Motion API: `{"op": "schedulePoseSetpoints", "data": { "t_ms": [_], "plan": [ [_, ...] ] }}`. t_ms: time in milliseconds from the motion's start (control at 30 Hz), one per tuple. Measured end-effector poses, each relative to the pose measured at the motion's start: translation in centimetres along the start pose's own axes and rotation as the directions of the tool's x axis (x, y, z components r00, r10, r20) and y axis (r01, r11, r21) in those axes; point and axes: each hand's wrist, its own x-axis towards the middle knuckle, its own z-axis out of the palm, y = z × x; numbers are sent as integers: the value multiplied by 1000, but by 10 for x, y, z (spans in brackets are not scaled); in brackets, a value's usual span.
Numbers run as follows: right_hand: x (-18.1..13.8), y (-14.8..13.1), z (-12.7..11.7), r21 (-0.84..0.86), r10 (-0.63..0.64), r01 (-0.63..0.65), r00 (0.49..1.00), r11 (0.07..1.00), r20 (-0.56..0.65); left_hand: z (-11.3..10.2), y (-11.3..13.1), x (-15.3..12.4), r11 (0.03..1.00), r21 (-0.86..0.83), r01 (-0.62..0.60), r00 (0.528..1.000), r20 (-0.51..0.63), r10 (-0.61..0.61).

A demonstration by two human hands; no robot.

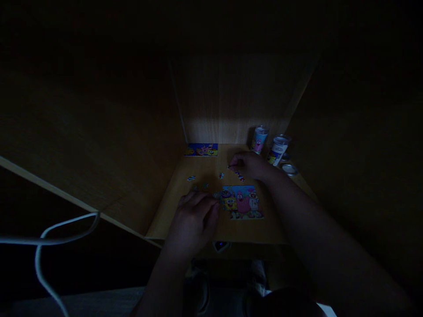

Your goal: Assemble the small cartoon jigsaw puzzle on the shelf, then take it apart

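A partly joined cartoon jigsaw puzzle (243, 204) lies flat on the wooden surface. At its left edge is my left hand (194, 218), fingers curled and thumb drawn toward the index finger; whatever is between them is hidden. Beyond the puzzle, my right hand (247, 164) pinches a small puzzle piece (228, 167) just above the wood. Close under that hand are a few loose pieces (241, 178). More loose ones lie farther left, among them a piece (221, 175) in the middle and a colourful cluster (191, 178).
A cartoon picture strip (202, 150) lies by the back panel. Two clear-lidded printed cans (259, 140) (278, 149) stand back right, beside a round metal lid (290, 169). Dark wooden walls enclose both sides. A white cable (41, 242) loops at lower left.
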Motion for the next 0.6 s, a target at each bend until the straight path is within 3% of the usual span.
{"op": "schedulePoseSetpoints", "data": {
  "t_ms": [233,400,500,600],
  "plan": [
    [-1,-8,1,-5,10,-10,999,1000,44,5,8,-1,997,78,7,1000,23,-9],
    [1,-10,3,36,46,-44,998,998,-38,3,8,-1,997,78,6,1000,6,-7],
    [2,-7,-1,-48,94,-101,988,994,-124,3,7,-2,997,78,3,1000,2,-4],
    [1,-3,-6,-149,113,-125,990,981,-84,3,6,-4,998,67,2,1000,7,-2]
  ]
}}
